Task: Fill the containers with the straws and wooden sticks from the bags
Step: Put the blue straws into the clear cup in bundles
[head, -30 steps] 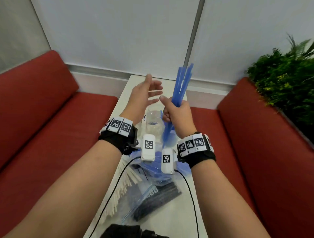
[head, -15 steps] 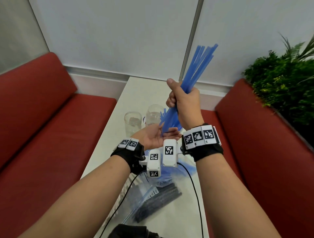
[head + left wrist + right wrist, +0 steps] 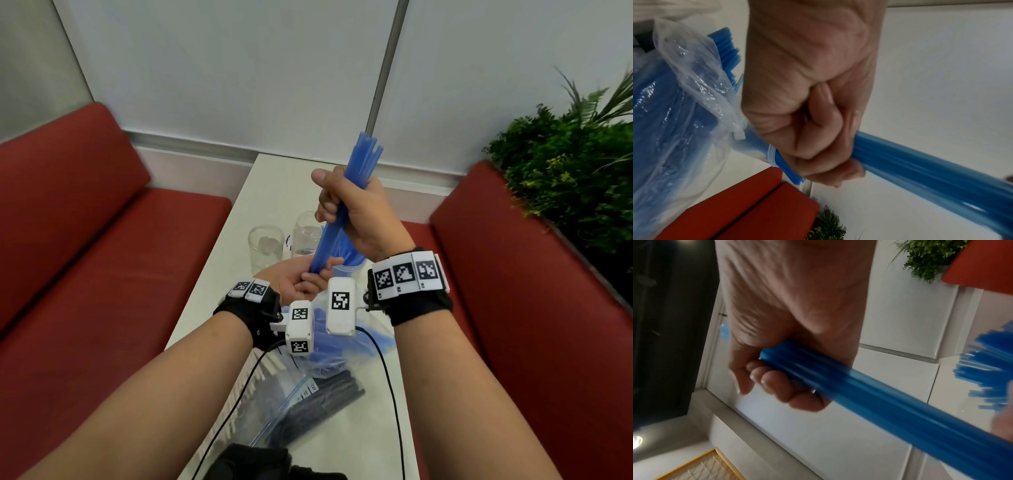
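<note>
Bundle of blue straws (image 3: 349, 192) held near-upright.
Right hand (image 3: 356, 212) fists its middle; left hand (image 3: 298, 281) grips the lower ends.

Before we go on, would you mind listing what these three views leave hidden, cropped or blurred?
- Head view: the bundle of blue plastic straws is covered mid-length by the right hand, its lower end by the left hand.
- Head view: the clear zip bag of black straws lies partly under the forearms and the wrist cameras.
- Right wrist view: the straw tips are motion-blurred; count unreadable.
- Head view: the two clear glass jars are partly hidden; contents unclear.
</note>
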{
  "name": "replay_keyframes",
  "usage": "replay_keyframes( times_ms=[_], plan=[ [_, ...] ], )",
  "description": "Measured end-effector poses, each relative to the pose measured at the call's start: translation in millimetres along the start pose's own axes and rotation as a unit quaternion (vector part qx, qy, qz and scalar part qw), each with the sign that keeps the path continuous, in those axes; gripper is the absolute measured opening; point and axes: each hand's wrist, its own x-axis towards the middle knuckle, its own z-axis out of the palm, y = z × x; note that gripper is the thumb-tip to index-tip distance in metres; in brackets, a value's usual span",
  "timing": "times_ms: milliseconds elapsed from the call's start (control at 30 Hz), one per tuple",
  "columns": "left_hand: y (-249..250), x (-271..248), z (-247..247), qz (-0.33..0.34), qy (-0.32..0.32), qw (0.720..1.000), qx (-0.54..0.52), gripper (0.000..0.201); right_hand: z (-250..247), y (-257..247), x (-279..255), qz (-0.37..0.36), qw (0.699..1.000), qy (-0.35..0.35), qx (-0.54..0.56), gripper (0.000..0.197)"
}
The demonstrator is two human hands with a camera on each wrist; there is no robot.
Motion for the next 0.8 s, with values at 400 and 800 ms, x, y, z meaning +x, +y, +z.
replay_keyframes(
  times_ms=[400,800],
  plan=[
    [-2.7,-9.3,9.9,0.076,0.018,0.996,-0.033,0.048,7.8,6.0,-1.5,0.006,1.000,-0.023,-0.006,0.049],
    [0.8,-13.2,8.3,0.176,0.099,0.979,0.040,0.014,-22.9,0.5,4.9,0.012,0.997,-0.014,-0.081,0.041]
  ],
)
